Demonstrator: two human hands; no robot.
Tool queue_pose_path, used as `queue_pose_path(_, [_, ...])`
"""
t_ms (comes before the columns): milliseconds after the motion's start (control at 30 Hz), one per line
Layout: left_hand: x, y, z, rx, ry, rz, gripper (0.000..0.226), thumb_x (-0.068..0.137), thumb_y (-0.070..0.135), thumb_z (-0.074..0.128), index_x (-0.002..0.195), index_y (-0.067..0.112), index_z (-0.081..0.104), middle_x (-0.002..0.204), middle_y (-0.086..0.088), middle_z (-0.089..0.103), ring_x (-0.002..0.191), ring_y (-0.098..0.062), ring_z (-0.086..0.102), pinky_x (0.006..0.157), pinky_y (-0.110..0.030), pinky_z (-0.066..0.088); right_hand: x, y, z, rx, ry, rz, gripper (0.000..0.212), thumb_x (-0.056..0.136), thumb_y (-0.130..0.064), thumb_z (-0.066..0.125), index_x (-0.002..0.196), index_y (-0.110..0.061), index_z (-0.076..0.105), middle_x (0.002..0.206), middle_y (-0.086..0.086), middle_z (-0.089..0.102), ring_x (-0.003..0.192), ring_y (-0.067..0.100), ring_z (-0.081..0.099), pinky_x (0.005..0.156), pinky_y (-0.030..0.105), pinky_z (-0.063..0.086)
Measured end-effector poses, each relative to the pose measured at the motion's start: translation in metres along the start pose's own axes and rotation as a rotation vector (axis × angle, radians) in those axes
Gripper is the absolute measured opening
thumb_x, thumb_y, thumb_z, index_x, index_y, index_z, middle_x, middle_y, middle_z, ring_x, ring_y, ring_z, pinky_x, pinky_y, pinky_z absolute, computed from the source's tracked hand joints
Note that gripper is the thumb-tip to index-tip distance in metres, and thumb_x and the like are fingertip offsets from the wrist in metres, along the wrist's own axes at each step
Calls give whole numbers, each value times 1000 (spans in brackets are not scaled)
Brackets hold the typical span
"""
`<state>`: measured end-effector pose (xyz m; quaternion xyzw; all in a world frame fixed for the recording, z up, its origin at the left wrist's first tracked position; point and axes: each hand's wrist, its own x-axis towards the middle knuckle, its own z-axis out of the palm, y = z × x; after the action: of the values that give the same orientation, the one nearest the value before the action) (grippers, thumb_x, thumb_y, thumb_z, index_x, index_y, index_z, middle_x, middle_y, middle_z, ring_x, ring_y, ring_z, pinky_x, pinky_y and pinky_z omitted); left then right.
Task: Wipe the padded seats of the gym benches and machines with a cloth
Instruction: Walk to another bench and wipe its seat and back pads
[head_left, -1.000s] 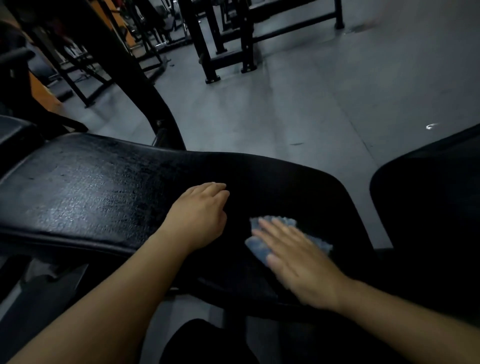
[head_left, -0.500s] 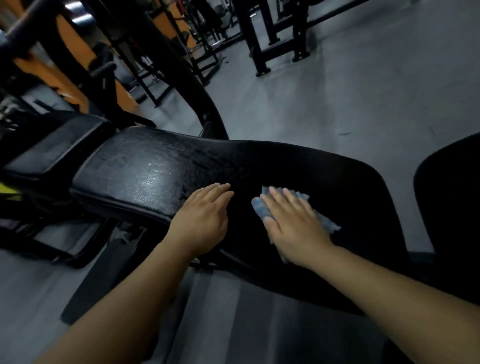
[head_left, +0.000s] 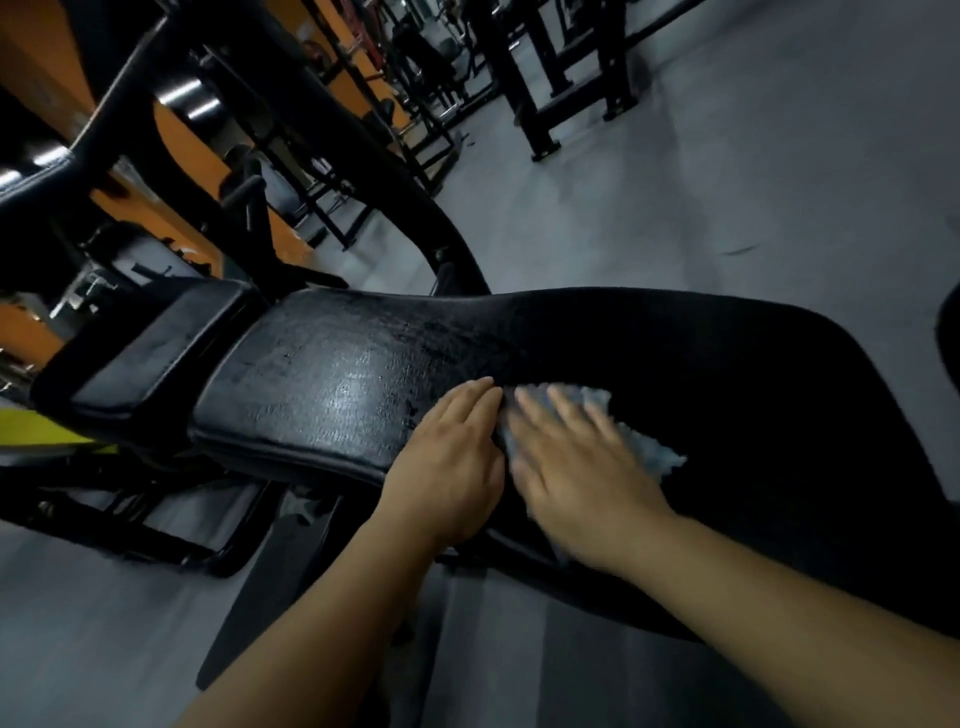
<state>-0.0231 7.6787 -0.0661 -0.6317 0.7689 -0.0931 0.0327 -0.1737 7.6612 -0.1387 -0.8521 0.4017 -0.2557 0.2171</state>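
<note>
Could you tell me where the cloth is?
Head view, centre: the cloth is on the bench pad under the right hand, beside the left hand.

You were in a gym. The long black padded bench (head_left: 332, 384) in front of you had a worn, shiny cover, with a smaller pad (head_left: 140, 353) just beside its left end. Beyond the bench, rows of black steel machine frames (head_left: 540, 78) stood on a grey floor (head_left: 727, 182). To the bench's left ran an orange wall (head_left: 36, 57).
</note>
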Motion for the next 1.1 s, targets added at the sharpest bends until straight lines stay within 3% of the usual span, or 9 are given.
queue_pose_path(100, [-1,-16,-7,76,-58,137,63,88,38,37,140,4,52,150,-14,46,140,-28,41,118,-38,31,-35,26,1,14,6,-128,63,99,-50,20,157,-28,25,164,-9,19,153,12,10,119,31,4])
queue_pose_path(167, [5,-33,-14,90,-83,222,60,92,42,38,144,14,50,154,-3,43,143,-18,36,119,-38,29,-23,49,0,-79,81,-54,62,97,-48,26,156,-29,29,162,-7,28,150,16,24,117,30,12])
queue_pose_path(300, [14,-43,-6,39,-57,163,62,92,36,31,147,13,45,156,-1,40,146,-15,29,120,-39,26,36,24,2,22,92,300,83,79,-53,-7,159,-36,8,167,-13,-2,154,13,-4,123,35,-4])
queue_pose_path(467, [16,-38,-5,29,-116,94,71,89,39,20,150,8,40,160,-9,32,150,-22,22,123,-41,20,-20,-35,9,25,-6,228,61,100,-50,18,159,-35,13,166,-13,4,154,10,0,118,33,2])
queue_pose_path(567, [18,-34,-9,25,-114,103,74,87,38,17,151,9,37,161,-9,29,151,-22,20,124,-40,17,-13,-14,3,89,6,315,65,94,-53,6,158,-41,3,163,-18,-11,152,6,-11,120,27,-9])
queue_pose_path(667, [17,-39,-4,37,-100,120,75,86,37,15,151,8,36,161,-10,28,151,-21,19,124,-39,16,29,-16,1,15,92,473,63,98,-48,9,159,-34,4,167,-12,-5,154,13,-6,123,35,-6])
queue_pose_path(833, [8,-47,-6,43,-129,188,85,82,43,3,154,6,30,163,-11,23,152,-18,13,124,-33,11,-17,-46,9,50,-26,142,76,84,-60,-11,156,-35,-13,160,-19,-22,147,0,-25,119,25,-17])
queue_pose_path(900, [2,-45,-11,42,-95,177,81,84,40,6,153,7,31,163,-11,23,152,-19,15,124,-29,8,-31,-23,4,8,-78,96,75,83,-67,-14,151,-37,-16,160,-21,-20,147,-2,-22,119,22,-15])
queue_pose_path(1100, [-8,-44,-6,111,-3,190,71,86,31,20,140,-3,50,148,-21,47,141,-30,42,121,-33,22,45,-8,-5,-4,16,336,56,106,-34,25,160,-27,11,168,-6,6,154,16,2,124,37,0])
